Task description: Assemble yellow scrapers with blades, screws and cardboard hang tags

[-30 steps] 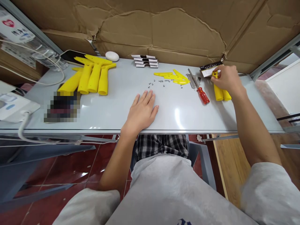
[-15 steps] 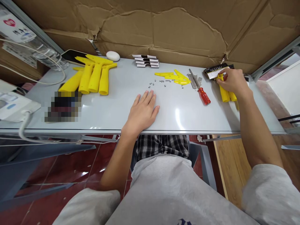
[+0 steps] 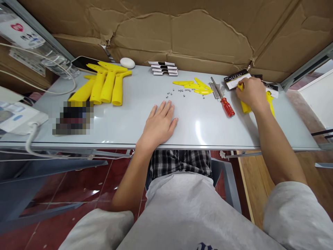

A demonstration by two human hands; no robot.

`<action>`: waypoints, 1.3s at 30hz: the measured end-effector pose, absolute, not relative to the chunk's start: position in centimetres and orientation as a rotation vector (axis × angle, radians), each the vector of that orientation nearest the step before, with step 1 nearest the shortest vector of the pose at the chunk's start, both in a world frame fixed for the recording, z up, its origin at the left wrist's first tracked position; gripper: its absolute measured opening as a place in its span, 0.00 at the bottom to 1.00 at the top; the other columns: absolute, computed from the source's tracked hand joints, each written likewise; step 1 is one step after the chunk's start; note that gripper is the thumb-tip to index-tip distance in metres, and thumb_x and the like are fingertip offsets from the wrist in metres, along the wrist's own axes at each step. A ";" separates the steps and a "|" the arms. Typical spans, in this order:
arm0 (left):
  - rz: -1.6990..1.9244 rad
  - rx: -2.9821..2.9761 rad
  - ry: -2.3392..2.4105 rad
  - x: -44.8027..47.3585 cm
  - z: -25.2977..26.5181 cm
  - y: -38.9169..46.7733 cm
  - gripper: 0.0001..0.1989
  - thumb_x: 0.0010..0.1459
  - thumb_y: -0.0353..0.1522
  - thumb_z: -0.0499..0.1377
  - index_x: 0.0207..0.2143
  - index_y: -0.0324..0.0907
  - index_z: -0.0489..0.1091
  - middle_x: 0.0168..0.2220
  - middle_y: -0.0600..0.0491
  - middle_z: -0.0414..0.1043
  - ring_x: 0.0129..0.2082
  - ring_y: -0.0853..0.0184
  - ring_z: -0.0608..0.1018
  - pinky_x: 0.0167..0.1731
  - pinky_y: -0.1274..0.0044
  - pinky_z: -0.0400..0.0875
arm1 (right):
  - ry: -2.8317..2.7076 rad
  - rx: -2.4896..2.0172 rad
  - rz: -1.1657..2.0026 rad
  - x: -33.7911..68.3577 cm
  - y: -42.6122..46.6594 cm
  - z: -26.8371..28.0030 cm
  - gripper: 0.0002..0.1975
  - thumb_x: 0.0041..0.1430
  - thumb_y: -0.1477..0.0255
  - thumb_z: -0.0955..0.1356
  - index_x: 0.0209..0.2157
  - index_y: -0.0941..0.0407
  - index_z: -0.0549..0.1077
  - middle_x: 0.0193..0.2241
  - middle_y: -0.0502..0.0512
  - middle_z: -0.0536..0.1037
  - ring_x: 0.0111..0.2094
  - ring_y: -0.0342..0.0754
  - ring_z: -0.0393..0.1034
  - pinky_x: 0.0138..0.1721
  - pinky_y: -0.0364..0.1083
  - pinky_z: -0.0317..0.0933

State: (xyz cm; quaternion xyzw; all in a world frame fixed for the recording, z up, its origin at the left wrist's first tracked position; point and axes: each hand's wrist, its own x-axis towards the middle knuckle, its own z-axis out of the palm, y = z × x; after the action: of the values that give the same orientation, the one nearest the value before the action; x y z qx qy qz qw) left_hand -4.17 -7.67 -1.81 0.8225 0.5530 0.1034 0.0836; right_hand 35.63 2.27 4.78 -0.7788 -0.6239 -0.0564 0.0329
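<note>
My left hand (image 3: 161, 121) lies flat on the table near its front edge, fingers spread, holding nothing. At the right end, my right hand (image 3: 253, 92) is closed around a yellow scraper (image 3: 245, 107); the fingers hide part of its handle. A black-and-white card sleeve (image 3: 237, 79) covers the head of that scraper. Another yellow scraper (image 3: 270, 103) lies just right of the hand, with a card sleeve (image 3: 272, 90) at its top. Small screws (image 3: 184, 96) and several yellow strips (image 3: 203, 92) are scattered beyond my left hand. A red-handled screwdriver (image 3: 227, 107) rests across thin metal blades (image 3: 214, 91).
Several yellow scraper handles (image 3: 107, 85) are grouped at left, beside a phone (image 3: 82, 64) and a white oval object (image 3: 127, 63). Folded card sleeves (image 3: 164, 68) stack at the back. A power strip (image 3: 19, 118), cables and a bottle (image 3: 33, 41) crowd the left end. Cardboard (image 3: 145, 31) walls the back.
My right hand has shifted slightly left with the scraper and its sleeve, uncovering the sleeved scraper to its right. The left hand has stayed flat on the table.
</note>
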 end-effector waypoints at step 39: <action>0.210 2.453 1.672 -3.9 -1.3 -7.7 0.37 0.86 0.38 0.46 0.87 0.25 0.60 0.91 0.35 0.53 0.92 0.42 0.56 0.91 0.49 0.49 | -2.518 -1.820 0.269 23.1 -8.4 -1.9 0.48 0.86 0.47 0.56 0.90 0.67 0.57 0.89 0.65 0.41 0.94 0.65 0.38 0.96 0.72 0.41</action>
State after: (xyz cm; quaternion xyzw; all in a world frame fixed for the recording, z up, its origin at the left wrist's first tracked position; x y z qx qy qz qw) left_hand -3.95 -7.74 -1.35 0.8214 0.5599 0.0705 0.0827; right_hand 23.15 -8.42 -1.86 -0.5836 -0.8074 0.0862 0.0117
